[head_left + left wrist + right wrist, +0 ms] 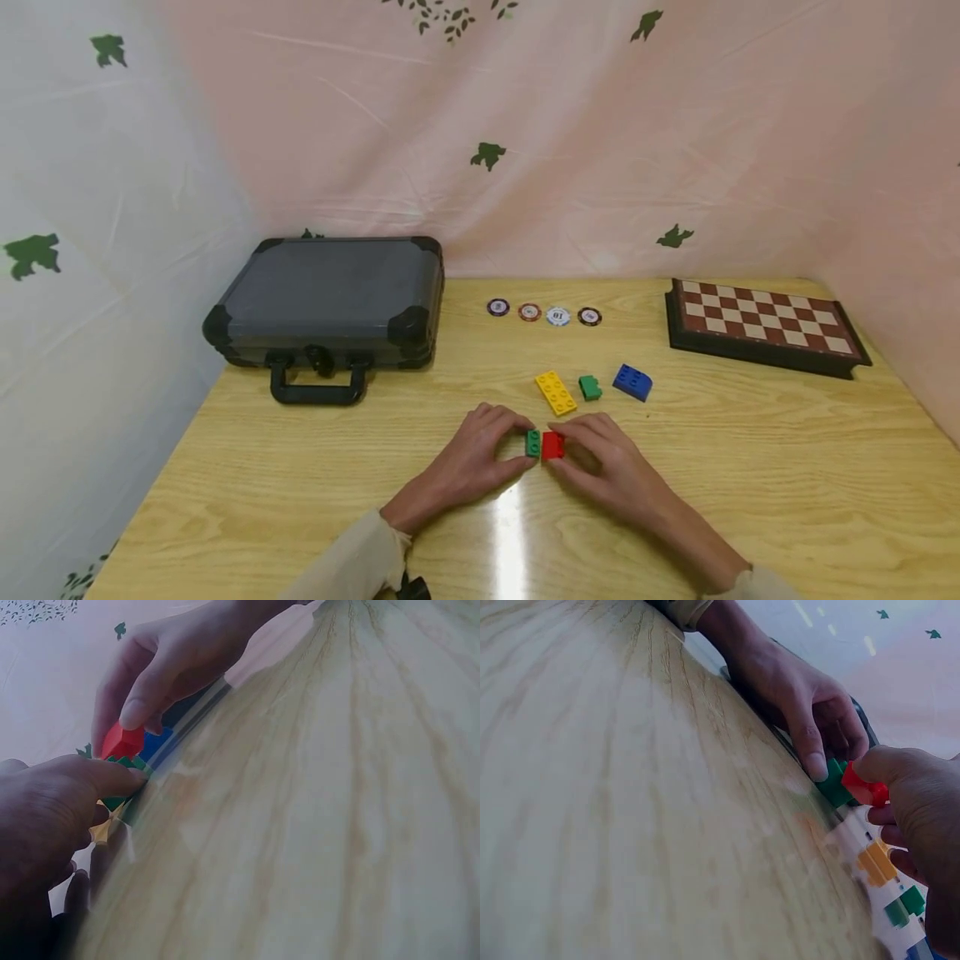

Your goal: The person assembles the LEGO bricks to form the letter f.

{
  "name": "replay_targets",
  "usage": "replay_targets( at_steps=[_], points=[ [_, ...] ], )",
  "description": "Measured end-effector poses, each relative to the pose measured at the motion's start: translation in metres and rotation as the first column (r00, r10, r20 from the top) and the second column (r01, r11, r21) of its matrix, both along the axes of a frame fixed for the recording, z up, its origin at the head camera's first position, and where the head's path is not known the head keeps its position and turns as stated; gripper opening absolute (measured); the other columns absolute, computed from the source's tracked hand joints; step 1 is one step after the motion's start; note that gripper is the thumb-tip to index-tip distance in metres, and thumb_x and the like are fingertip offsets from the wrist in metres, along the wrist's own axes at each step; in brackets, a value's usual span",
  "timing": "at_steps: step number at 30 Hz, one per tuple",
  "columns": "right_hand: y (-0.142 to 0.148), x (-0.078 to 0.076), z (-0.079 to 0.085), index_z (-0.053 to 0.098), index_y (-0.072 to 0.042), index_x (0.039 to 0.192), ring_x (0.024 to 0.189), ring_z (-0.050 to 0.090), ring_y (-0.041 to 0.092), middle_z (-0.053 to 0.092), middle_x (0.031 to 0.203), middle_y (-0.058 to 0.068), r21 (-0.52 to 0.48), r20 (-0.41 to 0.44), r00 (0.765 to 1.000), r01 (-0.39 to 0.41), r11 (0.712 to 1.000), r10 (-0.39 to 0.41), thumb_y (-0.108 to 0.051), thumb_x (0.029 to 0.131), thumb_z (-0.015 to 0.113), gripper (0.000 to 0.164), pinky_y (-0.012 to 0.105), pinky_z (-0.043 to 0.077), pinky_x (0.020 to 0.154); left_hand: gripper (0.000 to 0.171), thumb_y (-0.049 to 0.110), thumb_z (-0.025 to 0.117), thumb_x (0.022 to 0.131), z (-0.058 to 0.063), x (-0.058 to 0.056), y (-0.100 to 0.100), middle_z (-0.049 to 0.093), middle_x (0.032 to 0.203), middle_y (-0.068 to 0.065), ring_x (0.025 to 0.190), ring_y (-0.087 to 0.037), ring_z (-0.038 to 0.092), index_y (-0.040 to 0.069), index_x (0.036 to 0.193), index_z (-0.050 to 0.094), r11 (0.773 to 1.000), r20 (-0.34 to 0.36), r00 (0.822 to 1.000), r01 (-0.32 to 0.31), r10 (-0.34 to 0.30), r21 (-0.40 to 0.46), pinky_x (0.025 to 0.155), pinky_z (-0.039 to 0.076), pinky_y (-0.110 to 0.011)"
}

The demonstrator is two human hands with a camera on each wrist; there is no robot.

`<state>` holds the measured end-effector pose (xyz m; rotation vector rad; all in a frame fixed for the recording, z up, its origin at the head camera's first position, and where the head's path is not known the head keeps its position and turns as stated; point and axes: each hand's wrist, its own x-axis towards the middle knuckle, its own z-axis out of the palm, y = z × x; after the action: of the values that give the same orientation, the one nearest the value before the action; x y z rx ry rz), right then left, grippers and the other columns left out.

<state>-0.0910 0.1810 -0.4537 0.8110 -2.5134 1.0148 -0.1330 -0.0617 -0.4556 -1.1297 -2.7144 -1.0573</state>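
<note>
In the head view my left hand [480, 450] pinches a small green toy brick [532, 443] between thumb and fingers, its studs facing up. Close on its right, my right hand [611, 458] pinches a red brick [552, 446], which is turned so its studs point to the right. The right wrist view has the red brick [864, 784] right at the green brick [834, 784], slightly higher. Behind the hands lie a yellow brick [556, 393], a second small green brick [590, 387] and a blue brick [633, 382] with one rounded end.
A grey case [330, 292] with a black handle stands at the back left. Several poker chips, among them a white one [558, 316], lie in a row at the back. A checkered board box [765, 321] sits at the back right, before a patterned cloth [525, 125].
</note>
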Motion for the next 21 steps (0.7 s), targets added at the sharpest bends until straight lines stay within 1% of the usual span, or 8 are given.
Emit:
replay_targets(
  at_steps=[4,8,13,17,21],
  points=[
    [-0.003,-0.0014,0.0005,0.073,-0.007,0.123,0.107,0.058,0.013,0.067,0.118,-0.005,-0.005,-0.008,1.0,-0.006,1.0,0.006,-0.016,0.084,0.087,0.042,0.035,0.054,0.087,0.037,0.025,0.081,0.091,-0.0012,0.0001,0.0001,0.067,0.116,0.001,0.107,-0.017,0.054,0.012,0.123,0.068,1.0,-0.016,1.0,0.001,-0.001,0.011,0.098,0.043,-0.039],
    [-0.0053,-0.003,0.0015,0.072,-0.007,0.124,0.108,0.058,0.013,0.067,0.118,-0.005,-0.006,-0.002,1.0,-0.011,1.0,0.011,-0.017,0.085,0.086,0.042,0.037,0.054,0.087,0.037,0.025,0.081,0.09,-0.0021,-0.0003,0.0002,0.067,0.116,0.001,0.107,-0.017,0.054,0.012,0.122,0.068,1.0,-0.022,1.0,0.0,0.001,0.017,0.098,0.043,-0.038],
    [-0.0073,-0.0055,0.0016,0.07,-0.007,0.125,0.109,0.059,0.014,0.068,0.118,-0.004,-0.015,-0.009,1.0,-0.028,1.0,0.028,-0.016,0.085,0.086,0.044,0.038,0.054,0.089,0.036,0.025,0.081,0.09,-0.0026,-0.0013,0.0005,0.066,0.115,0.003,0.107,-0.016,0.054,0.014,0.122,0.068,1.0,-0.011,1.0,-0.002,0.002,0.01,0.099,0.043,-0.038],
    [-0.0088,-0.0071,0.0016,0.07,-0.007,0.121,0.108,0.059,0.014,0.068,0.117,-0.004,-0.022,-0.02,0.999,-0.042,0.999,0.042,-0.014,0.084,0.087,0.042,0.036,0.053,0.09,0.036,0.026,0.081,0.09,-0.0019,-0.0014,0.0008,0.066,0.116,0.003,0.108,-0.016,0.054,0.014,0.122,0.069,1.0,0.003,1.0,-0.007,0.007,-0.003,0.099,0.043,-0.038],
    [-0.01,-0.0075,0.0022,0.07,-0.009,0.119,0.108,0.057,0.013,0.067,0.116,-0.007,-0.017,-0.018,0.999,-0.037,0.999,0.037,-0.015,0.084,0.087,0.04,0.035,0.053,0.09,0.035,0.027,0.081,0.091,-0.0007,-0.001,0.0008,0.066,0.116,0.003,0.108,-0.016,0.053,0.014,0.121,0.069,1.0,0.018,1.0,-0.011,0.011,0.001,0.099,0.043,-0.038]
  ],
)
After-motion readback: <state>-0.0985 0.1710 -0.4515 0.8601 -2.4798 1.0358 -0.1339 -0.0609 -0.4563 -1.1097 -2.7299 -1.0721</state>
